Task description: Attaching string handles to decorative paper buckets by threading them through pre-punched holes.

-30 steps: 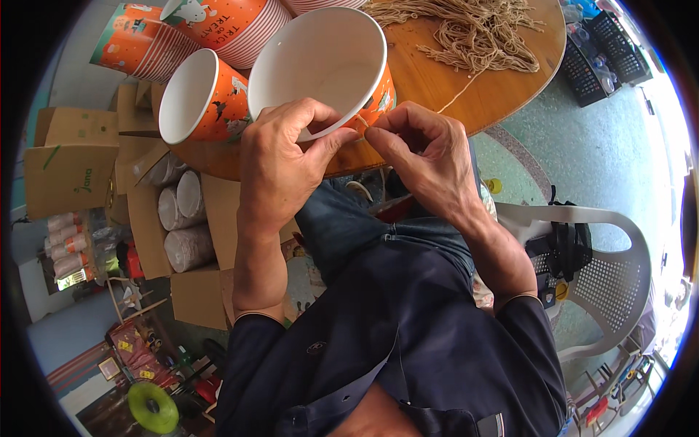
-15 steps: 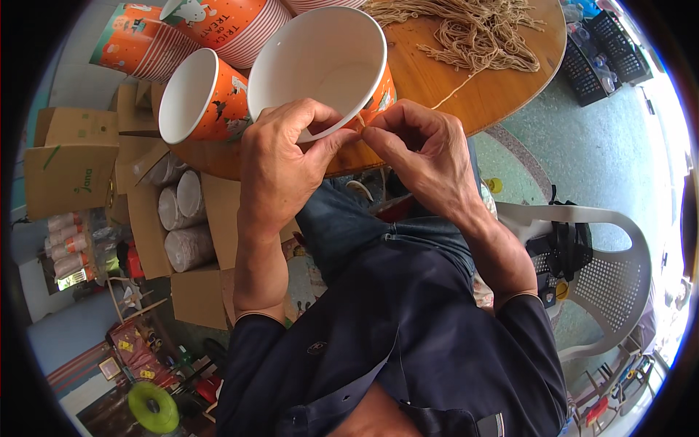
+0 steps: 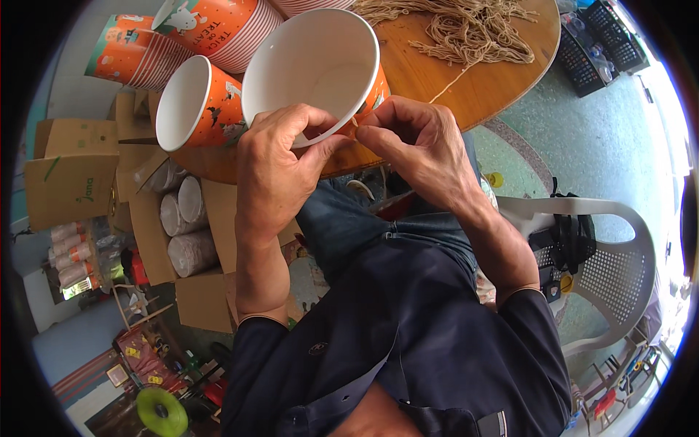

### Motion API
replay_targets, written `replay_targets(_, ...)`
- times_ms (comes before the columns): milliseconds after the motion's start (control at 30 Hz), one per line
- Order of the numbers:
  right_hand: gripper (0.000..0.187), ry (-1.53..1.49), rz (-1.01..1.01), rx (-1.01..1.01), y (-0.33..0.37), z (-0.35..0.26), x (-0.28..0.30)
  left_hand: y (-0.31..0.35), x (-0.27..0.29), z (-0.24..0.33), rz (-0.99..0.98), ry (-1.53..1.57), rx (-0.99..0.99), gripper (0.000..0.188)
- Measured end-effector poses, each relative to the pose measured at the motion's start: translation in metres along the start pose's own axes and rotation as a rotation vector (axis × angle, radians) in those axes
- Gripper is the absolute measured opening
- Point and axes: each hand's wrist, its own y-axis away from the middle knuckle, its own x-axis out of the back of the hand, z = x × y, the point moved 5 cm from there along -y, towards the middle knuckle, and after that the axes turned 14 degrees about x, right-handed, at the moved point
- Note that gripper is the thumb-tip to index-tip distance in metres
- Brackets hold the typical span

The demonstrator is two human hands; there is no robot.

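Note:
A large paper bucket (image 3: 312, 65), white inside with an orange printed outside, tilts toward me at the table's near edge. My left hand (image 3: 279, 164) is closed over its near rim, fingers inside and thumb outside. Just right of that rim, my right hand (image 3: 422, 146) pinches the end of a thin tan cord (image 3: 354, 122) against the bucket's side. The fingertips partly hide where cord and bucket meet. A strand runs from behind the right hand to a loose heap of tan cord (image 3: 477, 36) on the table.
A smaller orange paper bucket (image 3: 182, 105) stands left of the large one, with stacked buckets (image 3: 218, 29) behind. Below the round wooden table (image 3: 502, 84), an open cardboard box (image 3: 218, 218) holds wrapped stacks. A grey plastic chair (image 3: 619, 269) and black crates (image 3: 593, 54) are at the right.
The whole view has shifted slightly. My left hand keeps its grip on the rim, and the right fingertips have moved only a little at the cord end.

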Motion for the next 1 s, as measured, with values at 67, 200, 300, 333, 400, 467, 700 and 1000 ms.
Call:
replay_targets(67,0.02,-0.002,0.001,-0.01,-0.001,0.002,0.001,0.0,-0.001,0.0,-0.001,0.006,0.0,0.022)
replay_targets(200,0.02,0.003,0.005,0.032,-0.002,0.005,0.002,-0.002,-0.003,0.002,-0.013,0.032,0.02,0.024)
replay_targets(300,0.02,-0.018,-0.002,0.042,-0.001,0.007,0.001,-0.002,-0.004,0.0,-0.028,0.049,0.018,0.027)
replay_targets(333,0.019,-0.036,-0.009,0.039,-0.001,0.007,0.001,-0.002,-0.004,-0.001,-0.031,0.043,0.024,0.029)
replay_targets(400,0.02,-0.022,-0.002,0.028,-0.002,0.008,0.002,-0.002,-0.006,-0.002,-0.037,0.036,0.027,0.03)
replay_targets(467,0.02,-0.009,0.002,0.02,-0.002,0.008,0.003,-0.002,-0.007,-0.003,-0.049,0.048,0.026,0.031)
replay_targets(700,0.022,-0.001,0.023,0.048,-0.003,0.007,0.005,-0.001,-0.007,-0.002,-0.085,0.059,0.083,0.04)
replay_targets(1000,0.022,0.031,0.011,0.038,-0.002,0.01,0.007,-0.01,0.001,0.007,-0.216,0.121,0.019,0.028)
